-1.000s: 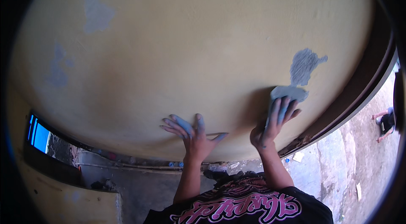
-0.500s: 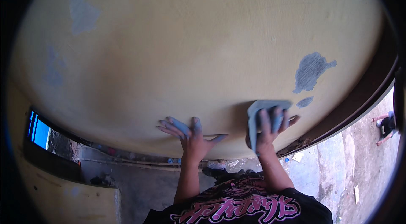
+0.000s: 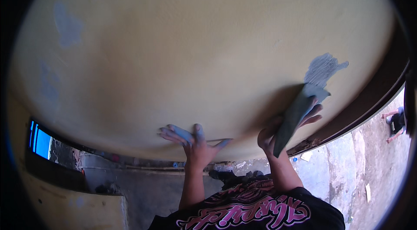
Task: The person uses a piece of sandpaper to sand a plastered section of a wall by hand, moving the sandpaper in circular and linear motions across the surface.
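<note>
A cream-painted wall (image 3: pixel 186 56) fills most of the view. My left hand (image 3: pixel 196 148) lies against its lower part, dusty fingers spread and holding nothing. To the right, my right hand (image 3: pixel 267 137) holds a bent grey-green sheet of sandpaper (image 3: pixel 294 115), which hides much of the palm. Several fingers show past the sheet's right side. The sheet's upper end overlaps the lower part of a rough grey patch (image 3: pixel 322 69) on the wall. Paler grey patches (image 3: pixel 68 26) mark the wall at the upper left.
A dark brown edge (image 3: pixel 362 115) borders the wall on the right. Beyond it, another person (image 3: pixel 396 122) is on the stained floor (image 3: pixel 339 173). An opening with a bright blue panel (image 3: pixel 42 142) sits at the left. Pipes and debris line the wall's foot.
My right hand has moved right and slightly up with the sandpaper, which now tilts more edge-on and covers the small lower grey patch. My left hand stays nearly in place.
</note>
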Tool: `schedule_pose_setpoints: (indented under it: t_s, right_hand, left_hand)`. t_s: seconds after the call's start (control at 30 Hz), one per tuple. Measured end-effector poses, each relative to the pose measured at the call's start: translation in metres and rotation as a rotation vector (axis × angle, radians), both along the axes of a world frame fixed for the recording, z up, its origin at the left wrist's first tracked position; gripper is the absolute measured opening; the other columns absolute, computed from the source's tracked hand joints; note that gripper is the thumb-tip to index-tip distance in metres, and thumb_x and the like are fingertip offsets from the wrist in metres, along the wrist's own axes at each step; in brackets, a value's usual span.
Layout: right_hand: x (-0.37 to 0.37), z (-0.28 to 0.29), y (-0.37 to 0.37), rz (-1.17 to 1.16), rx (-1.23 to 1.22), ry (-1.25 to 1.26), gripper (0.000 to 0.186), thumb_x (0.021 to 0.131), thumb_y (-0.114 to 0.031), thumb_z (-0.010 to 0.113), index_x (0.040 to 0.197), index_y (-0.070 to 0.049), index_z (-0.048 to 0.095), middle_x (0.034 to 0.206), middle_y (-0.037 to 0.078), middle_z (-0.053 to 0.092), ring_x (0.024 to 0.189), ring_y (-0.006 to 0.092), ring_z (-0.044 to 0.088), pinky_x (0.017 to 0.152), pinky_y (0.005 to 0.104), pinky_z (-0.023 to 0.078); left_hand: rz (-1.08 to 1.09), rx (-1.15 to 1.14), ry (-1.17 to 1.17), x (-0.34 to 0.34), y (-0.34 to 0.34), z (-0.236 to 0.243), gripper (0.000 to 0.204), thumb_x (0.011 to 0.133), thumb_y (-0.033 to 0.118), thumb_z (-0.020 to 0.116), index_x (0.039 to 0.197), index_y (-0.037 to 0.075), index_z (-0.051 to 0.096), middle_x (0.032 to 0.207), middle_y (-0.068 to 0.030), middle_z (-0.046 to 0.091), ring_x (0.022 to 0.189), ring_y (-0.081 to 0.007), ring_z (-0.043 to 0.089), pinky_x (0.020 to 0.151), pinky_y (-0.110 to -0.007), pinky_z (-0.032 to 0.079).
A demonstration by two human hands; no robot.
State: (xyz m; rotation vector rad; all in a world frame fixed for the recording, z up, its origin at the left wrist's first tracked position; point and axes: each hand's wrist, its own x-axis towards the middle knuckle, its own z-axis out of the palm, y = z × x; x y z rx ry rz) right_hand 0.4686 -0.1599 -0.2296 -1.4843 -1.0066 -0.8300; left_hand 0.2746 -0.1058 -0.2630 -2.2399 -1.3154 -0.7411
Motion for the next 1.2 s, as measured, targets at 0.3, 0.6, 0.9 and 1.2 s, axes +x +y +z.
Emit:
schedule_pose_setpoints:
  t_s: [0.3, 0.6, 0.9, 1.2]
  right_hand:
    - [-0.006, -0.019, -0.010, -0.002, -0.178, -0.061, 0.058, 0.080, -0.022, 0.037, 0.123, 0.013, 0.018, 0.131, 0.030, 0.015, 0.124, 0.0422, 0.009, 0.094, 0.0587, -0.004]
    - [-0.011, -0.044, -0.012, -0.038, -0.327, -0.316, 0.064, 0.073, -0.018, 0.043, 0.122, 0.015, 0.019, 0.129, 0.034, 0.011, 0.123, 0.0455, 0.007, 0.094, 0.0610, 0.002]
    - [-0.024, -0.054, -0.007, 0.117, -0.163, -0.127, 0.052, 0.074, -0.018, 0.038, 0.120, 0.006, 0.034, 0.134, 0.022, 0.017, 0.124, 0.0428, 0.007, 0.093, 0.0610, -0.006]
    - [-0.033, -0.079, 0.004, 0.191, -0.183, -0.153, 0.041, 0.070, -0.018, 0.042, 0.107, -0.001, 0.050, 0.129, 0.019, 0.028, 0.123, 0.0422, 0.013, 0.092, 0.0633, -0.006]
  left_hand:
    - [-0.240, 0.063, -0.203, -0.006, 0.009, -0.010, 0.118, 0.047, 0.064, 0.067, 0.132, 0.022, -0.002, 0.127, -0.0309, -0.025, 0.112, -0.0552, -0.023, 0.078, -0.073, -0.006]
    - [-0.075, -0.115, -0.093, -0.007, 0.007, -0.018, 0.132, 0.046, 0.050, 0.076, 0.128, 0.005, -0.016, 0.123, -0.0390, -0.004, 0.113, -0.0528, 0.008, 0.086, -0.060, 0.021]
    - [-0.023, -0.179, -0.087, -0.003, 0.005, -0.017, 0.130, 0.047, 0.051, 0.076, 0.127, 0.003, -0.014, 0.119, -0.0411, 0.005, 0.109, -0.0523, 0.019, 0.084, -0.060, 0.024]
    - [-0.023, 0.036, 0.000, 0.001, 0.005, -0.012, 0.129, 0.047, 0.048, 0.077, 0.127, 0.002, -0.013, 0.117, -0.0395, 0.017, 0.102, -0.0525, 0.028, 0.083, -0.059, 0.024]
